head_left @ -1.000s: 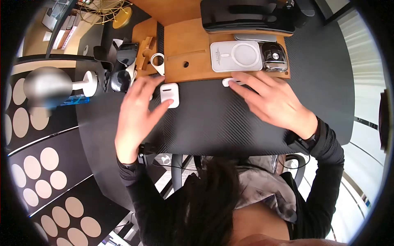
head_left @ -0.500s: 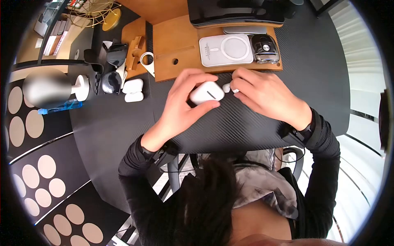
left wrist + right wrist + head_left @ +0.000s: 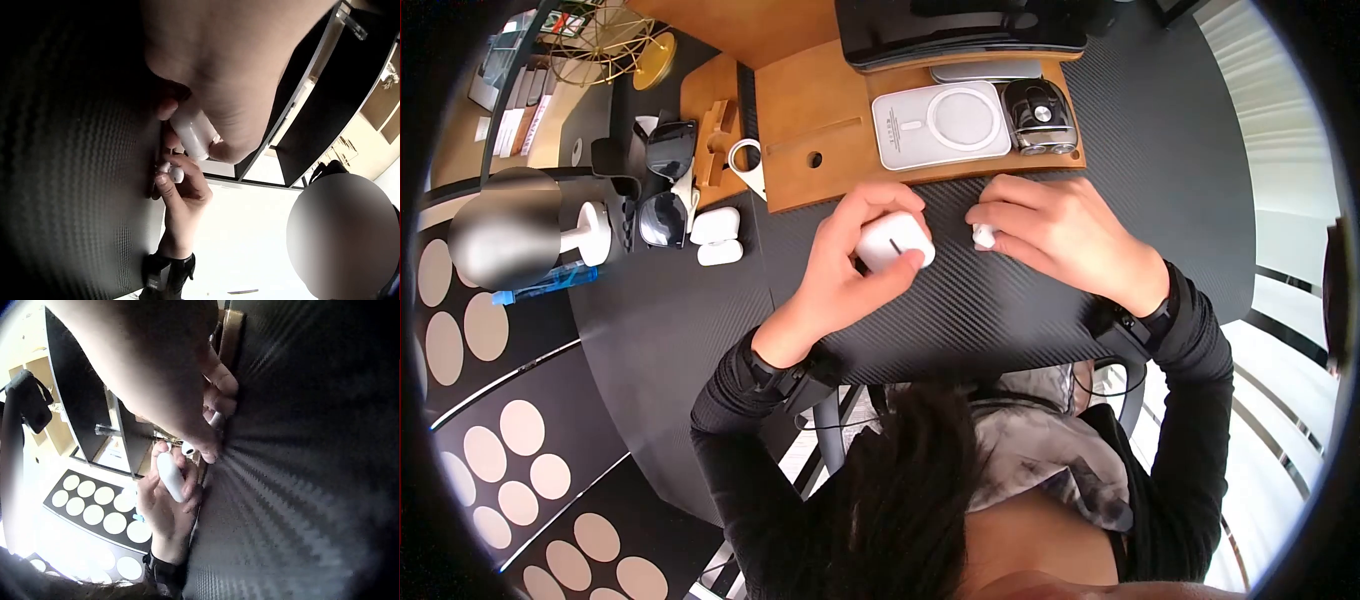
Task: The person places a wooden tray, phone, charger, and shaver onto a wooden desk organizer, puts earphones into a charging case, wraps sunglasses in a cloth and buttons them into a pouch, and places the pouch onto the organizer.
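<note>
My left hand (image 3: 828, 275) holds a rounded white earbud case (image 3: 888, 242), its thumb lying on the case's right side. The same case (image 3: 195, 134) shows between thumb and fingers in the left wrist view. To the right, my right hand (image 3: 1075, 230) pinches white earbuds (image 3: 983, 236) in its fingertips, a short way from the case. Two small white rounded ends of the earbuds (image 3: 177, 174) show at those fingertips in the left wrist view. Both hands are over the black textured desk (image 3: 900, 340), in front of the wooden stand (image 3: 800, 95).
A second white case (image 3: 716, 227) lies on the desk at left, beside sunglasses (image 3: 664, 218) and a white ring-topped piece (image 3: 747, 165). On the stand are a white magnetic pad (image 3: 945, 125) and a black shaver (image 3: 1040, 113). A black monitor (image 3: 960, 30) stands behind.
My left hand has lifted the earbud case off the desk and brought it right, then slightly back left. My right hand has drawn the earbuds from the stand's edge toward me.
</note>
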### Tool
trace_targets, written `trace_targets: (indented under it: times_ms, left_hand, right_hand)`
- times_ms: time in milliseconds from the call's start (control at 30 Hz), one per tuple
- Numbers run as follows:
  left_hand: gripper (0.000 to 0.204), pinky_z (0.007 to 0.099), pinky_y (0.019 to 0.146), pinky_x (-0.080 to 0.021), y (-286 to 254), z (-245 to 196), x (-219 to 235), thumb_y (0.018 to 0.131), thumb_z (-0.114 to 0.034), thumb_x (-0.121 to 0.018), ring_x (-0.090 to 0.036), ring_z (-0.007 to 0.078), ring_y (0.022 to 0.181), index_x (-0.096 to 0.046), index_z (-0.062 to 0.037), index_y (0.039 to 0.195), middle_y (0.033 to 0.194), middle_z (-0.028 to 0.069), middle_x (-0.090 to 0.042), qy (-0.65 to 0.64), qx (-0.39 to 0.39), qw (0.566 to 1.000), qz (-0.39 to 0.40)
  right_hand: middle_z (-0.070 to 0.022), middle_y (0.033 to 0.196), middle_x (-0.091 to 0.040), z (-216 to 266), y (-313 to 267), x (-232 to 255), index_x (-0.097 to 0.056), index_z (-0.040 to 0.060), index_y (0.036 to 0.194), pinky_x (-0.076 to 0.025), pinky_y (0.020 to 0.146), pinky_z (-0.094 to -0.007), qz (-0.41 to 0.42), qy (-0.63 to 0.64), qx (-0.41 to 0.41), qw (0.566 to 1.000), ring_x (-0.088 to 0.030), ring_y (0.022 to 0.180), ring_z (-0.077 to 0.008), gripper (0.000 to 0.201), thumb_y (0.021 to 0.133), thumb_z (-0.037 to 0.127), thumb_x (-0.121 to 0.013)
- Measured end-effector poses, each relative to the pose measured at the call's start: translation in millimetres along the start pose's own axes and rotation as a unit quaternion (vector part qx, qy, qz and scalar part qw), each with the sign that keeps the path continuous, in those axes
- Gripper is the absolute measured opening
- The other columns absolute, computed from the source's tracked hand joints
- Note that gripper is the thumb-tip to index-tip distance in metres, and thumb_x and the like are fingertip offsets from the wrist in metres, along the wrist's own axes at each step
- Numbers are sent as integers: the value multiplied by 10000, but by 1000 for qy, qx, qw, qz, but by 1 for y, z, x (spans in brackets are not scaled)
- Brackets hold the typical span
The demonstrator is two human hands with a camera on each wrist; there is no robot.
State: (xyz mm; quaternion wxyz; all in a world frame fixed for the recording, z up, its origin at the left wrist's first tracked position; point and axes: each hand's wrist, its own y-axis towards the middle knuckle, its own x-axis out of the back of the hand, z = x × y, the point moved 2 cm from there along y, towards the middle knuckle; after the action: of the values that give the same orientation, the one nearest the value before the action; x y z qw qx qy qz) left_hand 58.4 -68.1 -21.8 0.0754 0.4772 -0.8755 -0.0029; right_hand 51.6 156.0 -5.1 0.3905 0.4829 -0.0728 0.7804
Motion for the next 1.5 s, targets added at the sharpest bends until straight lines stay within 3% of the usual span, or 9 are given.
trace_targets:
  times_ms: [133, 300, 400, 467, 667, 800, 1033, 1167, 1500]
  left_hand:
    - [441, 228, 667, -440, 1, -4, 3, 791, -39, -701, -558, 85, 758, -511, -58, 1188, 853, 24, -600, 33, 31, 999, -7]
    - [542, 271, 838, -417, 0, 1, -2, 796, -45, -708, -519, 135, 952, -448, -35, 1272, 1035, 62, -538, 43, -15, 997, 55]
    - [590, 310, 852, -398, 0, 1, -1, 753, -26, -728, -491, 219, 986, -464, -60, 1280, 1076, 104, -482, 80, -43, 996, 23]
    - [622, 316, 858, -398, 0, 0, -5, 749, -3, -719, -482, 234, 978, -437, -62, 1300, 1071, 110, -460, 105, -58, 993, 8]
    - [749, 300, 839, -419, 1, 9, 0, 740, 50, -704, -489, 199, 932, -319, -71, 1370, 1045, 90, -409, 159, -60, 985, -17]
    - [842, 270, 778, -446, 0, 8, -3, 685, 65, -750, -526, 144, 868, -281, -78, 1370, 1015, 56, -401, 115, -47, 992, -3]
    - [627, 274, 786, -462, -2, 9, -7, 674, 40, -783, -521, 145, 933, -359, -100, 1113, 1069, 60, -392, -61, -44, 997, 27]
    - [625, 300, 827, -478, 3, 1, -9, 675, 36, -796, -531, 150, 977, -402, -80, 1146, 1108, 64, -403, -51, -90, 993, 47]
    - [605, 301, 836, -508, 5, -2, -7, 680, -65, -825, -556, 186, 1060, -550, -38, 1218, 1184, 93, -523, 6, -19, 994, 111]
  right_hand:
    - [-74, 827, -585, 1, 2, 0, -640, 51, 935, -492, 601, -354, -33, 88, -6, 996, -621, 692, -263, 177, 820, 184, -664]
    - [-90, 839, -617, 3, 5, -4, -647, 34, 937, -496, 617, -329, -20, 244, -27, 969, -617, 683, -264, 203, 825, 199, -683]
    - [-101, 945, -671, 5, 5, -5, -671, -3, 940, -489, 589, -280, -58, 309, 22, 949, -618, 665, -168, 195, 788, 107, -723]
    - [-124, 1069, -675, 7, 4, 1, -688, -7, 935, -503, 609, -258, 43, 388, -106, 914, -623, 695, -124, 207, 769, 104, -742]
    - [-62, 944, -711, 8, 0, 5, -702, 64, 1062, -452, 503, -192, -3, 467, -89, 880, -584, 574, -42, 265, 805, 122, -736]
    - [-73, 931, -713, 13, -1, -9, -716, 54, 980, -454, 491, -206, -20, 443, 22, 896, -577, 561, -51, 208, 780, 102, -752]
    - [-41, 868, -593, 13, 0, -1, -716, 34, 981, -476, 576, -215, -75, 439, -39, 894, -580, 725, -101, 263, 735, 97, -784]
    - [-59, 875, -622, 10, -1, -3, -707, 44, 1017, -540, 595, -207, -83, 444, -55, 891, -621, 781, -106, 253, 771, 78, -755]
    - [-67, 811, -659, 11, 1, 0, -705, 27, 999, -544, 575, -224, -119, 386, -19, 914, -646, 696, -115, 248, 765, 89, -759]
